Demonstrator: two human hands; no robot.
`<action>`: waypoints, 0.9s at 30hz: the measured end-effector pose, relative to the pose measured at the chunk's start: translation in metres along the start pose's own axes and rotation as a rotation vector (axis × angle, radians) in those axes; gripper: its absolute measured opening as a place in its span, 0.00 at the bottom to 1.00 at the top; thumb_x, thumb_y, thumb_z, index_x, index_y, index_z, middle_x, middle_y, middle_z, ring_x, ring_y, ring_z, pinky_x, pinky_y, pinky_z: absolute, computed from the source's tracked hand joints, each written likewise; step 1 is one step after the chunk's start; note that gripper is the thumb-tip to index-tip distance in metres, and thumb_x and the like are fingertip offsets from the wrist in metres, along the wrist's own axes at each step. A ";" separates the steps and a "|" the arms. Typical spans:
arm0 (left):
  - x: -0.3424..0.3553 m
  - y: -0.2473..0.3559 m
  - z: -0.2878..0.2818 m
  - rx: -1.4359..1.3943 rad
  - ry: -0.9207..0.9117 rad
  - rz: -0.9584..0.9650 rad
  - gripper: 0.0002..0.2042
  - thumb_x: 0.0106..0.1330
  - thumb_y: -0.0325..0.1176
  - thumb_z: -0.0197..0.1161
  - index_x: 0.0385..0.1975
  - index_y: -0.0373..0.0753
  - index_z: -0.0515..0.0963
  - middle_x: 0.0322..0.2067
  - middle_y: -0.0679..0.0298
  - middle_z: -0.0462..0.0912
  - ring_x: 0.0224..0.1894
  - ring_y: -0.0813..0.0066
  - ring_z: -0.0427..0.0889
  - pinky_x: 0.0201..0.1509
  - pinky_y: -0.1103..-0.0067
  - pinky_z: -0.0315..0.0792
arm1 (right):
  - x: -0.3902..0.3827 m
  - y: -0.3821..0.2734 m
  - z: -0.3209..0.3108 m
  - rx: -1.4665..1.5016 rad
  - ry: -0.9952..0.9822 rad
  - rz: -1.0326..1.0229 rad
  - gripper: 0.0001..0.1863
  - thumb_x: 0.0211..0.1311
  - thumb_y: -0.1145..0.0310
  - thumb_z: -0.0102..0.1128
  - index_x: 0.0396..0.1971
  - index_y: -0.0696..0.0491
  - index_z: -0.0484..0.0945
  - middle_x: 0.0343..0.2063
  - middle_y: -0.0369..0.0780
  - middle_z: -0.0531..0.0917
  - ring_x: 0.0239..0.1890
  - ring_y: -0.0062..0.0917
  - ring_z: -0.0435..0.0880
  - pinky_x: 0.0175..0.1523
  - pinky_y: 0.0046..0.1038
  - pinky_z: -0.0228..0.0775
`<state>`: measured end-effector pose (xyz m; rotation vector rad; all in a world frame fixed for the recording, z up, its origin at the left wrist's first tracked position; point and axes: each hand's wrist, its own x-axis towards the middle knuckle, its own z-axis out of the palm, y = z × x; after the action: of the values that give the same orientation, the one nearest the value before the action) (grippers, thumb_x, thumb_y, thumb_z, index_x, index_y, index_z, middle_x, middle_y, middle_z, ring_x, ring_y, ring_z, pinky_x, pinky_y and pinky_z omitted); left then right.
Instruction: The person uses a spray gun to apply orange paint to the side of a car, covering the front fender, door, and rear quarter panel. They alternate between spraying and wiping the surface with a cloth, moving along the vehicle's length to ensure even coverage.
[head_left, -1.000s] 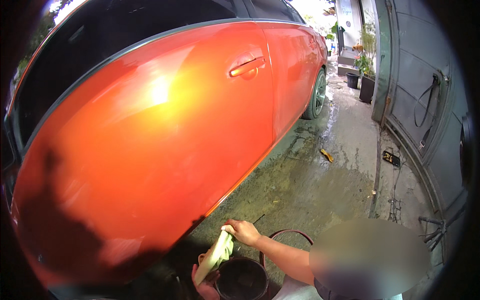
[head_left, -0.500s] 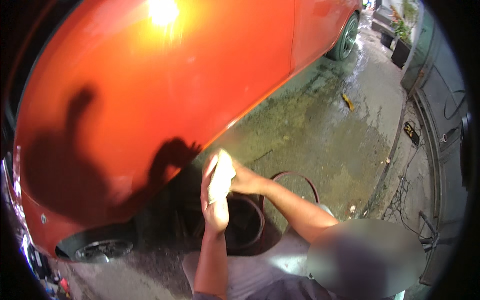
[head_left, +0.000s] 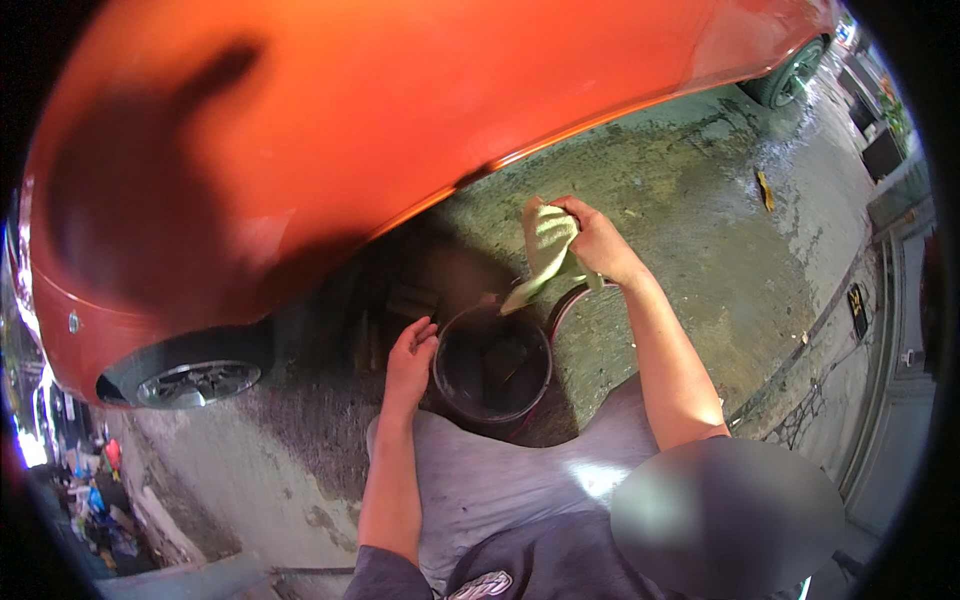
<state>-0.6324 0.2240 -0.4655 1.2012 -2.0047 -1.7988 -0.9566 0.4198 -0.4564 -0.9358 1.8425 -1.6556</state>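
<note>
Head view: the right hand sits just right of the frame centre, fingers closed around a pale yellow-green cloth. The cloth is bunched in the grip at its upper end and hangs down and to the left, its lower tip reaching over the far rim of a dark bucket. Whether the tip touches the rim cannot be told. The bucket stands at the centre of the frame, slightly below the right hand, on wet concrete ground; its interior is dark and its contents cannot be made out. A thin curved handle shows at the right side of the bucket. The left hand lies just left of the bucket, fingers loosely curled and partly open, fingertips at or against the left rim; it grips nothing that can be seen. Both forearms enter from the lower edge of the frame, above grey trousers at lower centre. An orange car fills the upper half of the frame, its body panel carrying a dark shadow at upper left. One car wheel with a bright rim shows at the left of the frame, and a second wheel shows at upper right. A small yellow object lies on the ground at right, well apart from the hands.
</note>
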 end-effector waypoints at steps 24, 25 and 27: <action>-0.121 -0.363 -0.123 -0.588 0.517 -0.923 0.57 0.58 0.43 0.78 0.77 0.33 0.40 0.64 0.43 0.71 0.57 0.47 0.81 0.56 0.56 0.80 | -0.026 0.100 0.154 -0.809 -0.638 0.132 0.44 0.71 0.70 0.59 0.81 0.55 0.45 0.75 0.58 0.61 0.74 0.55 0.66 0.77 0.43 0.62; -0.112 -0.385 -0.127 -0.722 0.535 -0.912 0.61 0.56 0.44 0.80 0.78 0.36 0.36 0.68 0.42 0.67 0.59 0.45 0.80 0.56 0.53 0.80 | -0.026 0.097 0.159 -0.807 -0.640 0.157 0.44 0.71 0.71 0.59 0.81 0.55 0.45 0.75 0.58 0.61 0.75 0.54 0.65 0.77 0.42 0.61; -0.099 -0.402 -0.126 -0.764 0.608 -0.919 0.64 0.55 0.43 0.81 0.78 0.38 0.32 0.72 0.43 0.63 0.61 0.42 0.79 0.56 0.51 0.81 | -0.029 0.100 0.160 -0.777 -0.631 0.119 0.43 0.71 0.70 0.58 0.81 0.56 0.47 0.75 0.61 0.60 0.75 0.57 0.64 0.77 0.46 0.61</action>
<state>-0.3155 0.2223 -0.7607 2.1333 -0.3307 -1.8430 -0.8352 0.3410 -0.5805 -1.4052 1.9986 -0.4252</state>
